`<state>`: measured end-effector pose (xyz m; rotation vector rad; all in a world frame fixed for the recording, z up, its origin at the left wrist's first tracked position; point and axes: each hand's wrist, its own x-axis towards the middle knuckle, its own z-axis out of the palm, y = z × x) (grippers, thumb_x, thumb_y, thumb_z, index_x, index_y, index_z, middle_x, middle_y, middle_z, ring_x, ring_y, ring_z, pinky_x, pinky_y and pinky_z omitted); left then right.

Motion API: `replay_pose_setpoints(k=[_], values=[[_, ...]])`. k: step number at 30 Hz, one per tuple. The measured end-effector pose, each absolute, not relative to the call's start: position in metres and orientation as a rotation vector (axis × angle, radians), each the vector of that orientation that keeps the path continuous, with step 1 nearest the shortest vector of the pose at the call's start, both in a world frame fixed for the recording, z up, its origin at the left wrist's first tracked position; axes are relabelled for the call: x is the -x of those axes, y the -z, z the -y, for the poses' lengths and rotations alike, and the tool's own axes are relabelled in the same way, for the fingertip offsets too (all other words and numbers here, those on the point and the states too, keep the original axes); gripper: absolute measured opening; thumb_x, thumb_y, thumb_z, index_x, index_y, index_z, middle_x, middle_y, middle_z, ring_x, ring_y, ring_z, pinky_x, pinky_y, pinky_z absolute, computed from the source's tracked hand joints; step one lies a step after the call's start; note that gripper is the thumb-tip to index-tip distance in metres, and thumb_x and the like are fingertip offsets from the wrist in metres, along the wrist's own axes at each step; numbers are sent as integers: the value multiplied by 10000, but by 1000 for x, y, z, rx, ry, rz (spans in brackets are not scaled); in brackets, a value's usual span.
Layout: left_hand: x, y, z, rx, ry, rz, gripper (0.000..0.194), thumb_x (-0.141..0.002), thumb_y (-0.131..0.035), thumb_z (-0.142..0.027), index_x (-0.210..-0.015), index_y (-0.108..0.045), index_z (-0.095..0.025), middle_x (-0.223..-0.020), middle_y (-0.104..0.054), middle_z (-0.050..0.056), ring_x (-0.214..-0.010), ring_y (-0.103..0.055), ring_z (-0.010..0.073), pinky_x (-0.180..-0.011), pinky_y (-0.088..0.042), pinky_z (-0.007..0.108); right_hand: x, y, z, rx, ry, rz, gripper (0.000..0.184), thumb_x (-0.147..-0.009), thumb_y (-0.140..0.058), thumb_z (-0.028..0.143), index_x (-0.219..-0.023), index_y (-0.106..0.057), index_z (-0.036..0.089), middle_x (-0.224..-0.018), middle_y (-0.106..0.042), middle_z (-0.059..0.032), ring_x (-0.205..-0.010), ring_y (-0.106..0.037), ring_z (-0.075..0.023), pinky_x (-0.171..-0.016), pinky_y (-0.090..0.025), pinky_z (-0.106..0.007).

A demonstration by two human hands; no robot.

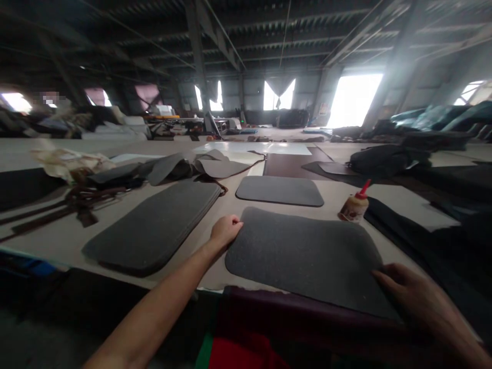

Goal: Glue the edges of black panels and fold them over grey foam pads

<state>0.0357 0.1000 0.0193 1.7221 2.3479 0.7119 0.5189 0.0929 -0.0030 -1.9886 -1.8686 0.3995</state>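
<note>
Our left hand point(226, 230) pinches the left edge of a dark gray mat point(303, 256) in the lower center-right of the frame, and our right hand point(403, 284) grips its right edge between thumb and fingers. Just beyond it on our desk point(215, 220) lies a smaller gray mat point(280, 190). We have a stack of mats point(154, 225) at left, and a bottle with a red nozzle point(354, 207) stands near the held mat's far right corner.
</note>
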Motion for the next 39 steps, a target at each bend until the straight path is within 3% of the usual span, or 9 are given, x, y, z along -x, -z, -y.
replay_pose_setpoints(k=[9, 14, 19, 23, 27, 32, 39], values=[[-49, -19, -92, -1863, -597, -2482, 196, -924, -548, -334, -887, -694, -209, -913, -718, 73, -853, -665, 224, -711, -445, 296, -519, 4, -93, 1975, -431, 1872, 537, -767, -472, 708, -941, -682, 245, -795, -718, -91, -753, -683, -341, -628, -485, -411], [-55, -20, -88, -2011, -613, -2542, 267, -940, -548, -281, -1180, -607, -180, -1187, -629, 129, -1096, -596, 259, -909, -464, 340, -520, 9, -95, 1968, -380, 1825, 666, -762, -484, 706, -1145, -642, 185, -918, -723, -106, -821, -692, -325, -698, -509, -407], [-62, -39, -74, -2251, -641, -2405, 229, -937, -529, -236, -1125, -640, -172, -1213, -591, 149, -1192, -515, 328, -1025, -417, 457, -520, -6, -78, 1931, -14, 1859, 667, -882, -407, 714, -1192, -628, 166, -1165, -656, -130, -886, -680, -309, -708, -532, -424], [-95, -53, -62, -2599, -643, -1782, 220, -972, -536, -352, -1085, -663, -212, -1190, -646, 91, -1178, -544, 264, -1058, -422, 390, -484, -25, -70, 1588, 194, 2072, 512, -985, -393, 569, -1134, -670, 165, -1174, -657, -141, -1082, -626, -306, -926, -522, -438], [-140, -46, -57, -2787, -484, -1114, 389, -968, -568, -428, -1297, -607, -224, -1401, -585, 80, -1358, -459, 245, -1173, -339, 377, -439, -21, -79, 1247, 47, 2473, 489, -1045, -379, 457, -1361, -595, 152, -1411, -565, -135, -1334, -485, -277, -1133, -403, -435], [-153, -22, -63, -2713, -249, -1203, 612, -963, -512, -572, -1503, -430, -295, -1611, -366, 53, -1503, -290, 281, -1237, -226, 493, -424, -1, -86, 1344, -66, 2611, 635, -1058, -334, 545, -1542, -421, 144, -1601, -329, -120, -1480, -285, -304, -1206, -267, -537], [-121, -22, -92, -2544, -195, -1576, 783, -917, -453, -717, -1544, -368, -256, -1639, -283, 72, -1527, -217, 313, -1232, -217, 533, -434, 0, -92, 1450, -117, 2569, 789, -1020, -325, 672, -1551, -401, 93, -1612, -283, -157, -1498, -231, -324, -1222, -239, -513]])
